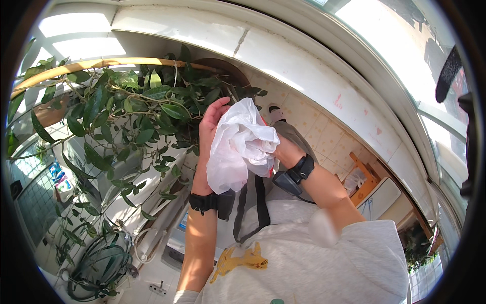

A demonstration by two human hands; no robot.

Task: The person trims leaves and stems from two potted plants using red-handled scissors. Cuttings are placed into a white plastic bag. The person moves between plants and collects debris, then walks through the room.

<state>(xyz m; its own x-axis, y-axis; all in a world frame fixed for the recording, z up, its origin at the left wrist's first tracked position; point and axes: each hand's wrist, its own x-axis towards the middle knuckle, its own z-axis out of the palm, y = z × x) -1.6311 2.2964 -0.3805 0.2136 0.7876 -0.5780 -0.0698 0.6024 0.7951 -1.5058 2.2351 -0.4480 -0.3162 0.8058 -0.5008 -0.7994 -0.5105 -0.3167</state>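
A crumpled, translucent white plastic bag (243,148) is held up between my hands in front of my waist. My left hand (210,123) supports its left side, the fingertips loosely curled above the bag's edge. On the other side, my right hand (281,147) grips the bag, most of its fingers hidden behind the folds. Bits of red show along the bag's right edge; whether they are print or something else, I cannot tell. Black bands with box-shaped devices circle both wrists.
A leafy climbing plant (144,110) trails over a bamboo pole (114,62) close to my left hand. Coiled green hose (100,262) lies at lower left. A white tiled ledge (288,68) runs below the window; an orange wooden frame (362,178) stands at right on the tiled floor (322,133).
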